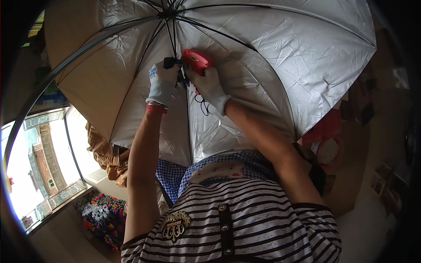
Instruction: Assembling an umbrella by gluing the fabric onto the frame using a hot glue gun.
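Note:
An open umbrella [245, 101] lies across my lap, its silver inner side facing me and its black ribs meeting at the top. My left hand [163, 83], in a white glove, is closed around a small black piece [172, 62] beside a rib. My right hand [209, 84], also gloved, grips a red rounded hand-held tool [197, 60] whose exact kind I cannot make out. Its far end sits close to the rib and the black piece. Below my right hand a thin black loop of cord [201, 105] hangs over the lining.
On the left a brown crumpled cloth [112, 155] sits by a bright window [48, 162]. A multicoloured fabric heap [101, 219] lies below it. To the right stand a red item [324, 127] and a round pale container [329, 150]. A curved grey bar [48, 83] arcs across the left.

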### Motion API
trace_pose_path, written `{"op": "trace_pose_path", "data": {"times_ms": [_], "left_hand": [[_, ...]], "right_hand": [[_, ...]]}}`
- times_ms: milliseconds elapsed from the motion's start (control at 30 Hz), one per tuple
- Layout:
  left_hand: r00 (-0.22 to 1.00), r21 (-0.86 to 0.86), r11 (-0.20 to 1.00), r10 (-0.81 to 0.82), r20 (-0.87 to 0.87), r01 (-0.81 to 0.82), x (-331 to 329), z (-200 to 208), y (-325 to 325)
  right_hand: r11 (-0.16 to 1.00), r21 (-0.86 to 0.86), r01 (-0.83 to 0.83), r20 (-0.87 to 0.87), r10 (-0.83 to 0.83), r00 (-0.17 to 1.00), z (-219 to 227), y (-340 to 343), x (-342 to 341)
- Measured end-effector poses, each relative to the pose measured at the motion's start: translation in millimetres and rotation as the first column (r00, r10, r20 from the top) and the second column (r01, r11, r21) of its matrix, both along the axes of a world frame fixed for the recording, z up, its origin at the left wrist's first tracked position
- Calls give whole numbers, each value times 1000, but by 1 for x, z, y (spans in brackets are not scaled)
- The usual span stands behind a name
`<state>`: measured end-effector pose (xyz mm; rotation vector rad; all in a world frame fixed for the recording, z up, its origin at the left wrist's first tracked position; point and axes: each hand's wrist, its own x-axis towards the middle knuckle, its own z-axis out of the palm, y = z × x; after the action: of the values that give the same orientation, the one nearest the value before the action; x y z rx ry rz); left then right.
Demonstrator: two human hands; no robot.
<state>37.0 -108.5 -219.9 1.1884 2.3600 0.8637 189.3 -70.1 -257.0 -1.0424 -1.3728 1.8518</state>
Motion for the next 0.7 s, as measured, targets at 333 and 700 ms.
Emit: {"op": "trace_pose_path", "data": {"times_ms": [333,700], "left_hand": [[995,33,999,0,95,-3,9,8,3],[952,4,999,-33,304,33,-8,15,-1]], "right_hand": [[956,-224,-189,-524,45,850,-58,35,3],[749,-453,-483,-752,-31,658,-34,24,6]]}}
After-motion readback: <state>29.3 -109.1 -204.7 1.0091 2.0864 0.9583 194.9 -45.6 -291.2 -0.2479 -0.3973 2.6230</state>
